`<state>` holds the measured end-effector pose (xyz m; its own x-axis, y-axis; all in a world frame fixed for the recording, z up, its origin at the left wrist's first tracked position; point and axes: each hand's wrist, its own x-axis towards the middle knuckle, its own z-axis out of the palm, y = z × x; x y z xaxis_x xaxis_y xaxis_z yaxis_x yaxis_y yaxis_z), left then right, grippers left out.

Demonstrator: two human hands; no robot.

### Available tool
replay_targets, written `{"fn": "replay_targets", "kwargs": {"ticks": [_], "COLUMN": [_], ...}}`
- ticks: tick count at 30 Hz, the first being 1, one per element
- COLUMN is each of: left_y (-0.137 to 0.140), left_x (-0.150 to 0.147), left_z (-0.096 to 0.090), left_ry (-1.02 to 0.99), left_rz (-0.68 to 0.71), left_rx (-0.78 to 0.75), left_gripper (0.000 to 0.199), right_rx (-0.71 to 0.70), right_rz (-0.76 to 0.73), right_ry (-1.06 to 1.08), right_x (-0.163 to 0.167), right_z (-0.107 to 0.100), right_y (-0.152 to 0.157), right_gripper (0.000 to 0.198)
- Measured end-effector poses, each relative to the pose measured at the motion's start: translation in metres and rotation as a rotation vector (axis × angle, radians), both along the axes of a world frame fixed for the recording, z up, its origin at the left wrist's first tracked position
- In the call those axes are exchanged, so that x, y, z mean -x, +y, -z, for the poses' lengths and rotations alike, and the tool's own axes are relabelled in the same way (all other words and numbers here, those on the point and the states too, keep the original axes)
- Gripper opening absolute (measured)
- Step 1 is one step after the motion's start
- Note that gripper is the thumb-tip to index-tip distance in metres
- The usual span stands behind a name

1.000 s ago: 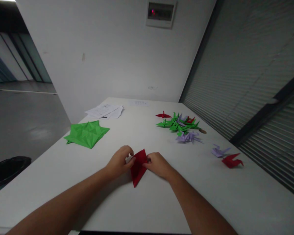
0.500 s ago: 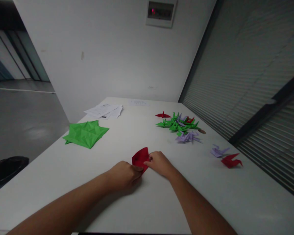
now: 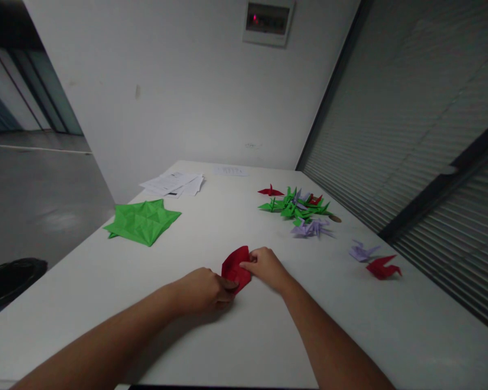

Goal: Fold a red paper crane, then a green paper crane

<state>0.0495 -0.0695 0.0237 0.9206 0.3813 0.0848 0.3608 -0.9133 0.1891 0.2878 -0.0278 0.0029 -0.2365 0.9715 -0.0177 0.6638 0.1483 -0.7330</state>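
Observation:
A partly folded sheet of red origami paper is held between my two hands just above the white table. My left hand is closed on its lower left edge, thumb on top. On the right edge, my right hand pinches the paper between thumb and fingers. The fingers hide parts of both edges. Off to the right, a red paper crane and a lilac paper crane stand close together.
Green, lilac and red paper cranes lie heaped at the back right. Creased green paper rests at the left, with printed white sheets behind it. A black bin stands beyond the left table edge. Window blinds border the right side.
The red paper has been opened out a little and tilted, showing more of its inner face. My right thumb has shifted up along it, and both hands still grip it.

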Motion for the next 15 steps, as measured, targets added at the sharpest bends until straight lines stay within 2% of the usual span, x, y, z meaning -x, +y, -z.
{"fn": "replay_targets", "kwargs": {"ticks": [4, 11, 15], "left_y": [0.000, 0.003, 0.001], "left_x": [0.002, 0.006, 0.005], "left_z": [0.000, 0.007, 0.004], "left_ry": [-0.026, -0.137, -0.098], "left_rz": [0.037, 0.010, 0.042], "left_rx": [0.003, 0.134, 0.083], "left_gripper": [0.008, 0.009, 0.009], "right_rx": [-0.037, -0.123, -0.129], "right_rz": [0.003, -0.009, 0.019], "right_ry": [0.032, 0.039, 0.133], "right_x": [-0.003, -0.013, -0.015], "right_z": [-0.001, 0.002, 0.000], "right_y": [0.002, 0.009, 0.009], "right_gripper": [0.029, 0.037, 0.038]}}
